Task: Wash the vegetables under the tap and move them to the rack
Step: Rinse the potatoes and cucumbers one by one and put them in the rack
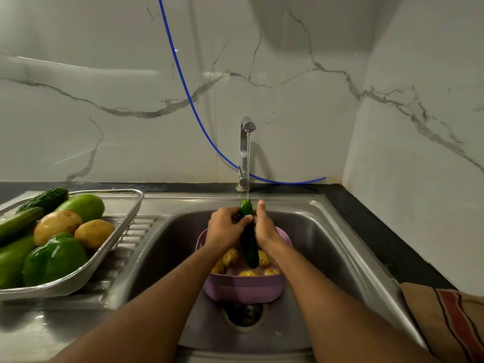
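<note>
Under the running tap (245, 150), the left hand (225, 226) curls round a cucumber (248, 239) above the purple colander (245, 290) of potatoes (230, 256); the right hand (264, 226) lies flat against it, fingers straight. The rack (110, 247) holds washed vegetables

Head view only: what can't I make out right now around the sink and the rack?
- Potatoes in the purple basket: count unclear, hidden by both forearms and the cucumber.
- Rack: left part and some vegetables cut off by the frame's left edge.
- Right hand: palm side hidden, so its contact with the cucumber is unclear.
- Striped cloth: cut off at the right edge.
</note>
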A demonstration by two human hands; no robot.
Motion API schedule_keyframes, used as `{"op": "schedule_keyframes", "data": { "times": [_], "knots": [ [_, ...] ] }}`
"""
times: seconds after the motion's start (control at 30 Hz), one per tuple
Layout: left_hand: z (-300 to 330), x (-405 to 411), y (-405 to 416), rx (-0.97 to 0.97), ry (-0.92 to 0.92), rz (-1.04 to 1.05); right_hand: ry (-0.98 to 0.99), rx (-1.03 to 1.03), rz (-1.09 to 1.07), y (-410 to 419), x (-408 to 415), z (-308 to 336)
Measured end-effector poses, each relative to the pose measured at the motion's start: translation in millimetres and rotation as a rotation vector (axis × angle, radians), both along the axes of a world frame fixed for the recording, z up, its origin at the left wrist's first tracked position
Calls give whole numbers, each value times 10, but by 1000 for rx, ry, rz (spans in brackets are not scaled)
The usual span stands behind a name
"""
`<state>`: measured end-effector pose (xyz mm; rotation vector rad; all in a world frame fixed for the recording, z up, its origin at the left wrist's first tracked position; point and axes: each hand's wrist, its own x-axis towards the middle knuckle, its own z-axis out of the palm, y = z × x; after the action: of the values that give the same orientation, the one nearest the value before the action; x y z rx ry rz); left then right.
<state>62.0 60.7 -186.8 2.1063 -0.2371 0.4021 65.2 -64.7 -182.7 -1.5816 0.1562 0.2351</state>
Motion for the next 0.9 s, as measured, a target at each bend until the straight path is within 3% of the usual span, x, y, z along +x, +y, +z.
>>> {"op": "schedule_keyframes", "data": {
  "times": [0.1, 0.33, 0.53, 0.67, 0.8, 0.9],
  "knots": [
    [31, -30, 23, -104, -17, 35, 56, -51, -3, 46, 9, -126],
    [35, -33, -34, -27, 21, 11, -121, -67, -67, 72, -16, 66],
    [104, -19, 12, -189, 61, 49, 3, -148, 17, -22, -30, -89],
    [134, -8, -15, -196, 150, -18, -142, -138, 5, 48, -125, 9],
    [182, -59, -115, -423, 301, -141, -232, -77, 3, 128, -129, 15],
    [187, -27, -164, -518, 328, -101, -253, -66, -10, 168, -146, 43]
  ]
}}
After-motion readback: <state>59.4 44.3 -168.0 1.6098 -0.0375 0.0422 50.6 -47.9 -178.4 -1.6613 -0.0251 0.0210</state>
